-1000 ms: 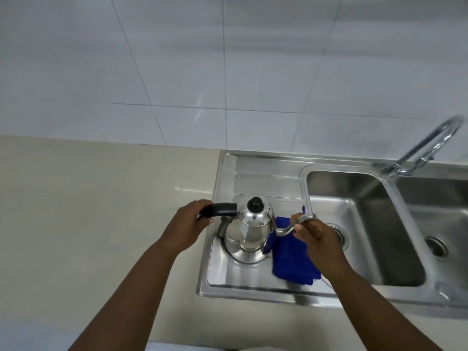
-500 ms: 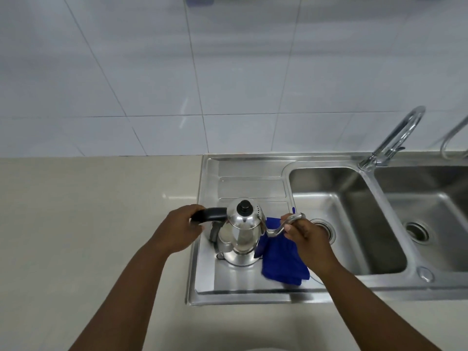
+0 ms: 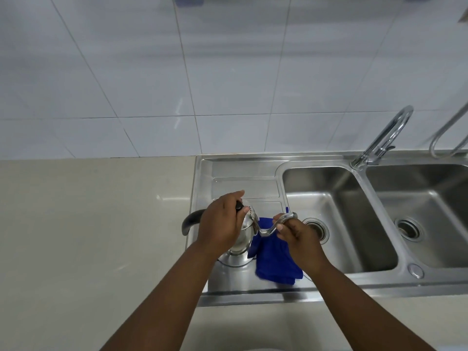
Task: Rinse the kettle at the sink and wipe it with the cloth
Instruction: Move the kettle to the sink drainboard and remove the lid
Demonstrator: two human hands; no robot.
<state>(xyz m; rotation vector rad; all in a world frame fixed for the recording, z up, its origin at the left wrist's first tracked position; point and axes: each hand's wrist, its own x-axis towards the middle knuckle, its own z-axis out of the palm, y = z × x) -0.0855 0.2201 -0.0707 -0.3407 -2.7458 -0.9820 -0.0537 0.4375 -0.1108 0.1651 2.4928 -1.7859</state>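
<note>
At lower centre of the frame, on the sink's drainboard (image 3: 243, 183), a steel kettle (image 3: 241, 243) stands under the left hand (image 3: 220, 224), which pinches its lid knob, while the right hand (image 3: 296, 234) curls around the spout (image 3: 276, 224), over a blue cloth (image 3: 276, 262).

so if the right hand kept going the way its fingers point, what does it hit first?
The right hand points up-left along the spout, toward the kettle body and the left hand on its lid. The kettle likely comes first; depth is unclear.

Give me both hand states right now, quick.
Left hand: closed on the lid knob of the kettle.
Right hand: closed on the kettle's spout.
</note>
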